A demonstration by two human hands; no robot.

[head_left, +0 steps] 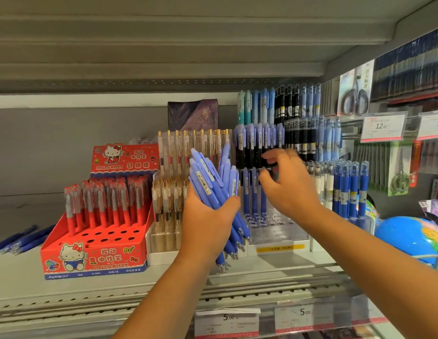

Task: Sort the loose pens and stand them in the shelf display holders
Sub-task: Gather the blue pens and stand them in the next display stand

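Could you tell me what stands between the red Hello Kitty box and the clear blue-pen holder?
In the head view, a holder of gold-clipped pens, partly hidden by the left hand gripping lavender pens.

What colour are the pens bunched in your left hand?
Periwinkle blue pens, gripped by the left hand; the head view shows them best.

The single head-worn camera is facing the clear display holder (279,231) from close in front, looking on from slightly above its base.
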